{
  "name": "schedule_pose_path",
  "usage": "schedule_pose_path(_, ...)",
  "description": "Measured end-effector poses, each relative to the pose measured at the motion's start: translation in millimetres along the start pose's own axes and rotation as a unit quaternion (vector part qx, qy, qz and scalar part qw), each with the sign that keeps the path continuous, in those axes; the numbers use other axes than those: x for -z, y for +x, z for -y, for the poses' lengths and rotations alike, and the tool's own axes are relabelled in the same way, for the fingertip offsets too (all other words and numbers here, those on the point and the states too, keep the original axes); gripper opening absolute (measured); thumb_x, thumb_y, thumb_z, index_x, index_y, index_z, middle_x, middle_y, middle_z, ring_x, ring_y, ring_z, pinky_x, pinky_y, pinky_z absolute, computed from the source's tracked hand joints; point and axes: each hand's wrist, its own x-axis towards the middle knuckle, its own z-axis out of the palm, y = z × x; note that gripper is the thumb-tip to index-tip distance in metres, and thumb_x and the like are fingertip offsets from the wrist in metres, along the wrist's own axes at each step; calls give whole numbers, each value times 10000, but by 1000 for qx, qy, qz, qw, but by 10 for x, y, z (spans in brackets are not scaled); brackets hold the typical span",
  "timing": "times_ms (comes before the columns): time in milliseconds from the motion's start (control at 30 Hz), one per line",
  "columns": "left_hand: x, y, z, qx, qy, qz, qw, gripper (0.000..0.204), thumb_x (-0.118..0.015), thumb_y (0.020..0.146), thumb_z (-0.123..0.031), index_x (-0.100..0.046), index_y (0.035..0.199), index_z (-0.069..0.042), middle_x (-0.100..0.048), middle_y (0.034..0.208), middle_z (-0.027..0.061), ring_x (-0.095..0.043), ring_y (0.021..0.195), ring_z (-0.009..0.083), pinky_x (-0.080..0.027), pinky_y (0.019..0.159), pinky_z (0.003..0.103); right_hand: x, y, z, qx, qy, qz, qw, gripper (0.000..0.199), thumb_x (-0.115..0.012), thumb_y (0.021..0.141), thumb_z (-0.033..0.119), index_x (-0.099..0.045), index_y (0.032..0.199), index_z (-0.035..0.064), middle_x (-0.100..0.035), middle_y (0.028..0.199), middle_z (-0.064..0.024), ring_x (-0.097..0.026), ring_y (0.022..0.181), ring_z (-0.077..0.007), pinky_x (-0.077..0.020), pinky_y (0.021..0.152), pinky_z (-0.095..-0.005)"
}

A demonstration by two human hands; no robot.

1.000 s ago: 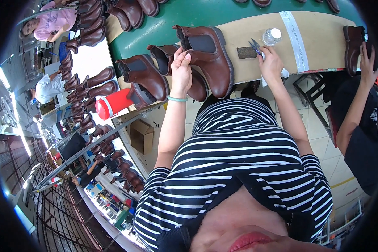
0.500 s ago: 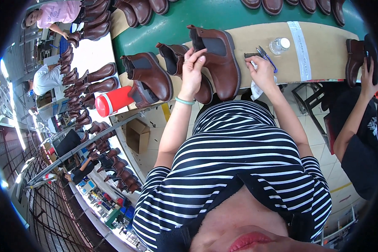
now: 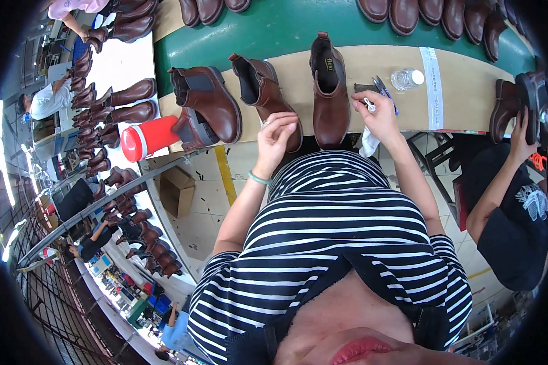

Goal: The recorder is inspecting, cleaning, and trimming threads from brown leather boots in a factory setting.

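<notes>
- Head view: the left hand [image 3: 276, 135] hangs with fingers loosely curled, empty, just in front of the middle brown boot [image 3: 265, 97], not gripping it.
- The right hand [image 3: 377, 112] is closed on a white cloth [image 3: 368, 143], beside the upright brown boot [image 3: 330, 91].
- Judgement: steady that boot before wiping; keep the cloth flat.
- Surface: tan bench [image 3: 463, 91] along a green conveyor [image 3: 286, 30]; a red flask [image 3: 149, 137] and a clear bottle [image 3: 406, 78] stand on it.
- Room: boot racks left; a co-worker [image 3: 511, 201] right.
</notes>
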Motion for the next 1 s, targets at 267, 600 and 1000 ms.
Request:
schedule_pose_path(267,403,-211,315,-3,32,-263,964,166,-692,845,-62,-561,922,5,-544,964,56,-509,731,70,-447,654,193,11,33,519,43,21,8,999,182,-678,791,47,-676,972,24,-654,766,-118,-632,670,-188,-487,623,-303)
schedule_pose_path(600,329,19,182,20,163,-264,951,709,-788,748,-200,-390,1297,9,-461,1229,173,-476,1113,272,-429,918,369,-141,148,823,38,-80,54,995,216,-695,799,132,-679,999,51,-656,743,-127,-631,647,-243,-492,620,-332)
schedule_pose_path(1000,-460,778,-635,33,159,-54,985,233,-716,800,-78,-586,933,61,-638,807,77,-610,672,100,-497,596,222,83,153,-350,-169,-454,8,875,272,-660,793,224,-645,893,-29,-643,954,-191,-653,835,-355,-530,708,-453)
